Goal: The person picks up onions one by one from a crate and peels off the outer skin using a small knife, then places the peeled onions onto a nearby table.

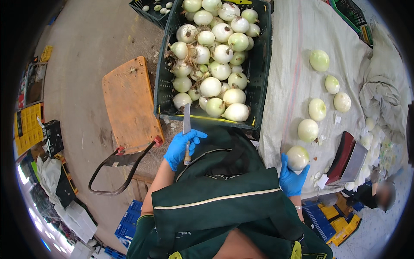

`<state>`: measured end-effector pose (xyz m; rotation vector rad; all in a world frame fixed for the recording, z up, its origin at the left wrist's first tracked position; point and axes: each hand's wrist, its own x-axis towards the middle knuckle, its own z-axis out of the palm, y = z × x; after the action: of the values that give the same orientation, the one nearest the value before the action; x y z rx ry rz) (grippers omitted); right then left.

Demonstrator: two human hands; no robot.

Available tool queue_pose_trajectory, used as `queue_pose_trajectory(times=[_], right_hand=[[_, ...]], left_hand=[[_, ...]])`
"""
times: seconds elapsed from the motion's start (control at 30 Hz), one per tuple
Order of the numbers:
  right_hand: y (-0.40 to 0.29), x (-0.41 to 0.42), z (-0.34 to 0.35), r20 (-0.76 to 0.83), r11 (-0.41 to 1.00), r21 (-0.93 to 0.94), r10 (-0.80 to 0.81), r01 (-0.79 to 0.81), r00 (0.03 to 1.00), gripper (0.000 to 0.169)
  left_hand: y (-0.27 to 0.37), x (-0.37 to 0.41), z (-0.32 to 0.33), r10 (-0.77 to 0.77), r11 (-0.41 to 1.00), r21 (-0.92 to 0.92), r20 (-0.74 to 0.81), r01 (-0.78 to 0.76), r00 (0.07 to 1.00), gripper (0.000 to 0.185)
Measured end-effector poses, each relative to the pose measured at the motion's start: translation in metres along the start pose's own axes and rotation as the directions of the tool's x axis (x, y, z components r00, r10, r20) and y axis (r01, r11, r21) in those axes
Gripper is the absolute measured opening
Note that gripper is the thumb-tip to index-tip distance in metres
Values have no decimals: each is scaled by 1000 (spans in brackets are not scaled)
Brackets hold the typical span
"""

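Note:
In a blue glove, my left hand [184, 147] holds a knife [186, 119] by its wooden handle, the blade pointing away from me. My right hand [293, 178], also gloved in blue, cups a peeled white onion [298, 158] at the near edge of a table covered with a pale woven sheet [284, 81]. Beyond that onion, several more lie loose on the sheet, among them a white onion [308, 130] and a greenish one [319, 60]. In front of me stands a dark plastic crate [266, 64] full of onions [210, 86], some with roots and dry skins.
An orange board [129, 103] with a black tubular handle [97, 181] is left of the crate. A red and grey device [345, 158] sits on the sheet near a pile of onions [367, 140]. Another person [367, 194] is at the far right. Blue crates [128, 220] stand at lower left.

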<state>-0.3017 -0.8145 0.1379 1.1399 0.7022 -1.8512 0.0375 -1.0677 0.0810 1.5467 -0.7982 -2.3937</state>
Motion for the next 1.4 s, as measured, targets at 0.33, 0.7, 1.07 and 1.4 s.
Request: queue_pose_trajectory(times=[0.33,0.7,1.07,1.4], right_hand=[[217,184,127,626,-778,-17,482,628,613,79],[255,283,168,334,-584,-613,420,533,844,85],[177,72,173,508,317,-861,595,399,623,96],[167,39,192,684,-133,-285,666,949,299,105]], left_hand=[[14,-9,0,187,971,185,-201,-151,962,28],[8,-46,-25,131,986,143,-390,-81,912,23],[103,-29,70,802,-3,956,178,-293,570,69],[30,14,24,787,568,527,-122,-633,604,36]])
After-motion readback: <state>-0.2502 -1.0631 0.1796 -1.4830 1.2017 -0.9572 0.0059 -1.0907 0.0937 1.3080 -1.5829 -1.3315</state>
